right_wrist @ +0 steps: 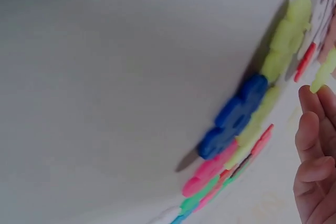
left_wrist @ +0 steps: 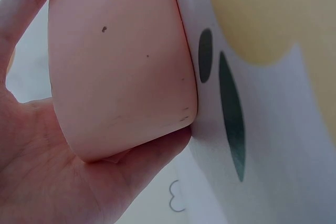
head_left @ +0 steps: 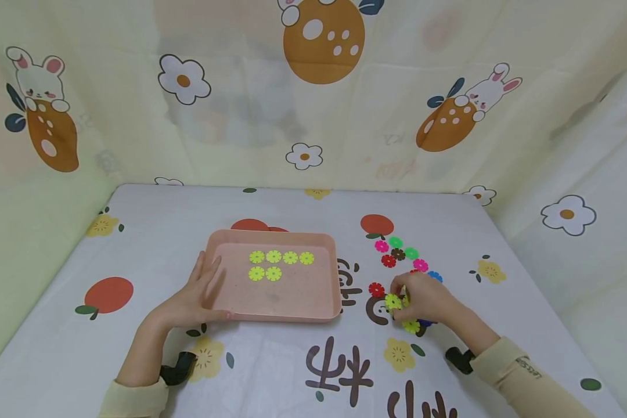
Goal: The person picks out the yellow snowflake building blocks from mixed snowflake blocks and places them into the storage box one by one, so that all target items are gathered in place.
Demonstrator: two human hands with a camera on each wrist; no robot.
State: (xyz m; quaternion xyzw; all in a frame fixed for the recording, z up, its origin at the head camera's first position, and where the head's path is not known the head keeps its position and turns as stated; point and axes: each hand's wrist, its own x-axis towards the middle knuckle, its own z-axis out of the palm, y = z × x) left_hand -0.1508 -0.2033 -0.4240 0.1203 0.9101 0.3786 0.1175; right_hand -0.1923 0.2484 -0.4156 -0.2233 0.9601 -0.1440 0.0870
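Note:
A pink tray (head_left: 298,299) lies left of the middle of the table, with several yellow-green snowflake discs (head_left: 274,256) laid out in two rows inside. My left hand (head_left: 190,296) rests at its near left corner, fingers spread along the left side and thumb against the front wall. In the left wrist view the tray wall (left_wrist: 121,72) lies against the palm. Right of the tray, my right hand (head_left: 427,296) pinches a yellow-green snowflake disc (head_left: 393,302), partly visible in the right wrist view. Another yellow-green disc (head_left: 411,327) lies below this hand, which hides part of the pile.
Loose discs trail away behind the right hand: red (head_left: 376,289), pink (head_left: 420,265), green (head_left: 395,242), brown (head_left: 398,254) and blue (head_left: 435,276). A dark blue disc (right_wrist: 236,116) lies among them. The tablecloth (head_left: 271,366) is printed with fruit, flowers and lettering. A patterned curtain (head_left: 240,128) stands behind.

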